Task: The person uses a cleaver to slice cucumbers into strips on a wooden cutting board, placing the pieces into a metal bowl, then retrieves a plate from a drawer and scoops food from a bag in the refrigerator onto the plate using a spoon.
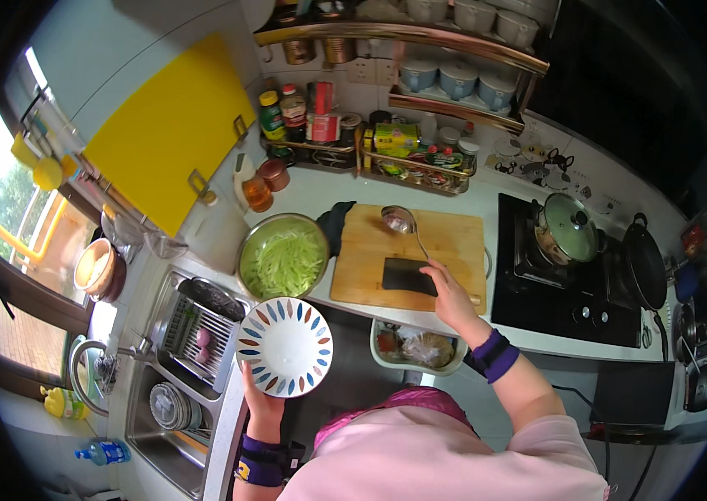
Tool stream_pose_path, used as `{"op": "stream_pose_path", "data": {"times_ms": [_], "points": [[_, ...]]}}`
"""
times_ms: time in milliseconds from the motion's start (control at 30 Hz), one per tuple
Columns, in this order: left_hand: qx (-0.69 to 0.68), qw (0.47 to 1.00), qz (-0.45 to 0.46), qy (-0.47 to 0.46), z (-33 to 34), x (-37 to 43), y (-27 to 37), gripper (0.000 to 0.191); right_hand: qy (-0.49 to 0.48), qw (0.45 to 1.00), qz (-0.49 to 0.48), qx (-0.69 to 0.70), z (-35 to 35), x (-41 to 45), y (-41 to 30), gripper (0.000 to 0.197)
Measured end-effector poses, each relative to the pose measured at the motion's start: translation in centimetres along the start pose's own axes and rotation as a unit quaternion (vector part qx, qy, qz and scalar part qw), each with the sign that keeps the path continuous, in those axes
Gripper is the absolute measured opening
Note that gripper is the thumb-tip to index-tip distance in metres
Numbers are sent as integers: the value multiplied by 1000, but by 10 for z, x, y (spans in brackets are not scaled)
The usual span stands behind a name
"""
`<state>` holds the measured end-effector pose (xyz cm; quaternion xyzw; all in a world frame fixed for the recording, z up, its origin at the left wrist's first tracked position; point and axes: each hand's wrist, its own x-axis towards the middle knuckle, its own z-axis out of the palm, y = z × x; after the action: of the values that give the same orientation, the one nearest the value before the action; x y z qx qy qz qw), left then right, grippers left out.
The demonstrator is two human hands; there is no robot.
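Note:
My left hand (pixel 262 401) grips the near rim of a white plate (pixel 284 347) patterned with coloured leaf shapes, its inside facing up. My right hand (pixel 450 294) holds the handle of a metal ladle (pixel 398 220); its bowl is over the wooden cutting board (pixel 353 269), and what is in the bowl cannot be told clearly. On the board, beside my right fingers, lies a cleaver with a dark blade (pixel 404 275) and a wooden handle. Just beyond the plate, a steel bowl (pixel 242 263) holds shredded light-green vegetable (pixel 287 260). A dark cloth (pixel 333 228) lies between bowl and board.
To the right, a lidded pot (pixel 569 228) stands on the black cooktop (pixel 554 313), with a dark wok (pixel 643 266) beyond. Below the board is a bin (pixel 384 357) with bags. The left sink (pixel 146 438) contains stacked dishes; a rack (pixel 181 338) holds pink-purple bulbs. Seasoning bottles (pixel 294 113) line the wall.

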<state>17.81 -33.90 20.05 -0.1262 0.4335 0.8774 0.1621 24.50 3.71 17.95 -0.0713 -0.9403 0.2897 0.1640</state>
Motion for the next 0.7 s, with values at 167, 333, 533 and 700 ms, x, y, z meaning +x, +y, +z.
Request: {"op": "stream_pose_path", "data": {"times_ms": [167, 333, 533, 700], "points": [[-8, 999, -52, -5, 91, 24, -71, 48, 40, 998, 3, -57, -24, 37, 119, 55], [-6, 997, -68, -31, 170, 38, -127, 48, 20, 990, -48, -132, -38, 72, 200, 45], [1, 997, -78, -1, 223, 51, -163, 48, 2, 991, -81, -107, -40, 80, 243, 34], [33, 996, -80, -26, 244, 49, -171, 48, -2, 999, -49, -9, -28, 76, 253, 30]]}}
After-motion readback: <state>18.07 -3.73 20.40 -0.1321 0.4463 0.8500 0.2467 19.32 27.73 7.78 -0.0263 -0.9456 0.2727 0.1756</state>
